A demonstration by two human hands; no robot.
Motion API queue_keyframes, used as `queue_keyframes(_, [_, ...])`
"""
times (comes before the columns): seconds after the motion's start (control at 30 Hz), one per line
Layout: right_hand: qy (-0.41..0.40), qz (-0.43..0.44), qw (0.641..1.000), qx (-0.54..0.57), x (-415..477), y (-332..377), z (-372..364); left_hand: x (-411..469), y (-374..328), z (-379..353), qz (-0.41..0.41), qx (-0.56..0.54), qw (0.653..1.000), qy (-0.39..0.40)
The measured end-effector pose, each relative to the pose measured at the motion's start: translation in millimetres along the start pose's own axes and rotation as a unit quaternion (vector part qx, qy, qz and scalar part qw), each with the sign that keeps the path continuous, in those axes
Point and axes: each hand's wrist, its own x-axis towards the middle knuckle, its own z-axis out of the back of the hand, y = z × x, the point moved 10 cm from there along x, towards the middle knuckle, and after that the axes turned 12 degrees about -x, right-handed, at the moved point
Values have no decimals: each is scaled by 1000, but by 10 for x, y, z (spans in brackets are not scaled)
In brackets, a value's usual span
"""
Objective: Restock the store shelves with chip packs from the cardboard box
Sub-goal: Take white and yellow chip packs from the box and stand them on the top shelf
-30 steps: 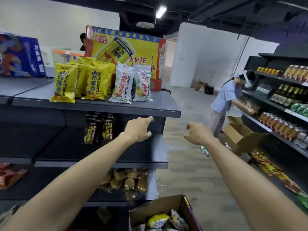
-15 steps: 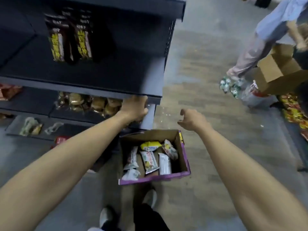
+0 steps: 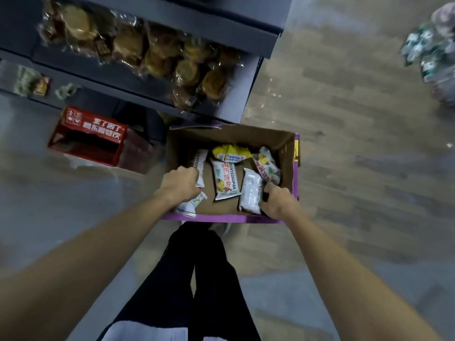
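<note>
An open cardboard box (image 3: 286, 153) with purple outer sides sits on the floor at my feet, beside the end of the dark shelf unit (image 3: 219, 23). Several chip packs lie inside: a yellow one (image 3: 231, 153), a white one face up in the middle (image 3: 225, 179), a white one showing its back (image 3: 251, 190) and a crumpled one at the right (image 3: 267, 166). My left hand (image 3: 181, 184) is closed around white packs at the box's left side (image 3: 200, 166). My right hand (image 3: 278, 201) grips the right edge of the back-facing white pack.
A red carton (image 3: 91, 137) lies on the floor left of the box. Clear bags of round brown pastries (image 3: 152, 52) fill the low shelf above. Green-and-white packs (image 3: 428, 52) lie on the wood-pattern floor at far right. My dark trouser legs (image 3: 197, 271) stand just behind the box.
My view has dropped from the upper shelves down to the box. Both hands came down from shelf height into the box and closed on white chip packs.
</note>
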Motion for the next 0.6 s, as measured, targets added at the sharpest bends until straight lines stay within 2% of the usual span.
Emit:
queue_keyframes(0.17, [15,4,1000,10,432,75,-345,372,295,-468,31,-55,997,44])
queue_keyframes(0.4, [-20,43,997,52,1136,646,-631,969,524,-682,59,-113,992,-4])
queue_keyframes(0.6, [-77,-5,993,94,1518,980,-865,1260,533,-861,41,-90,994,-38])
